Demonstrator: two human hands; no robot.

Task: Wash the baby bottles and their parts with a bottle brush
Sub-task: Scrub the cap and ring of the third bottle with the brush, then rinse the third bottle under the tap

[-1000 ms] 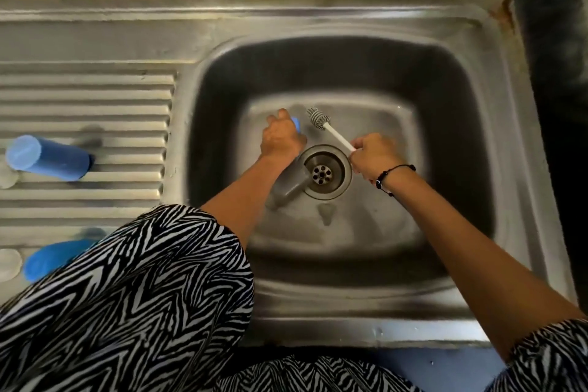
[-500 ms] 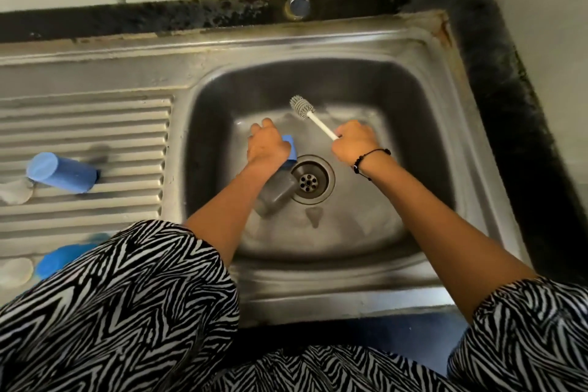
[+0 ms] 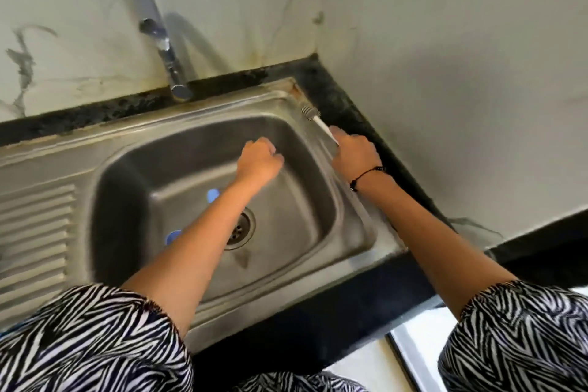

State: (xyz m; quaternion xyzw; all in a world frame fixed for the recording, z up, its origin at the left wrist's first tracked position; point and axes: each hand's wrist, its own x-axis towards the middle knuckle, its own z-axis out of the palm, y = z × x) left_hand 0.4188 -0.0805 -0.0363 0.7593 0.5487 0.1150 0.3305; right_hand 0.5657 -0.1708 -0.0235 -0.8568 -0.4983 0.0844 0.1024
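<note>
Right hand [image 3: 353,149] carried bottle brush [image 3: 318,121] to sink [image 3: 343,200] rim, left hand [image 3: 259,161] now empty

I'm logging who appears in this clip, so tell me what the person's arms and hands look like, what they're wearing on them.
Both forearms are bare below loose sleeves in a black-and-white zigzag zebra print: the left sleeve and the right sleeve both end near the elbow. The right wrist carries a thin black cord bracelet with small dark beads. The left hand and right hand wear no gloves; no rings are visible.
</note>
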